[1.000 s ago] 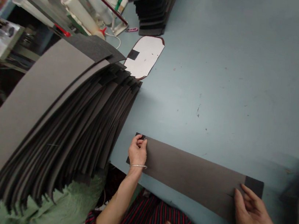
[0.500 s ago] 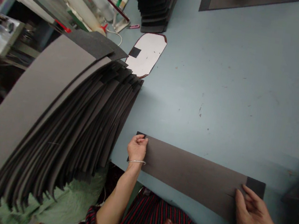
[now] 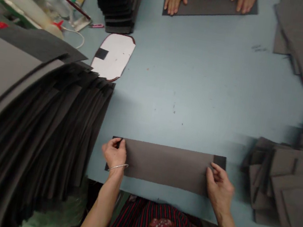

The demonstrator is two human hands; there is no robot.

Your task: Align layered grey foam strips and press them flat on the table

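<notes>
A long grey-brown strip (image 3: 165,166) with black end patches lies flat near the table's front edge. My left hand (image 3: 114,153), with a bracelet at the wrist, rests on its left end; thumb and fingertips are pinched together beside the black patch. At the strip's right end my right hand (image 3: 218,187) has its fingers curled, thumb and forefinger close together near the black patch (image 3: 219,162). Whether either fingertip pair grips a layer or only presses the surface is too small to tell.
A tall fanned stack of dark sheets (image 3: 61,131) stands left. Behind it lie a white oval panel (image 3: 116,56) and another dark stack (image 3: 121,7). Across the table (image 3: 201,83), another person's hands press a dark strip (image 3: 208,4). Grey pieces (image 3: 295,175) are piled right.
The view has swung to the right, bringing the right-hand piles and the other person's hands into sight. Both my hands remain at the strip's ends.
</notes>
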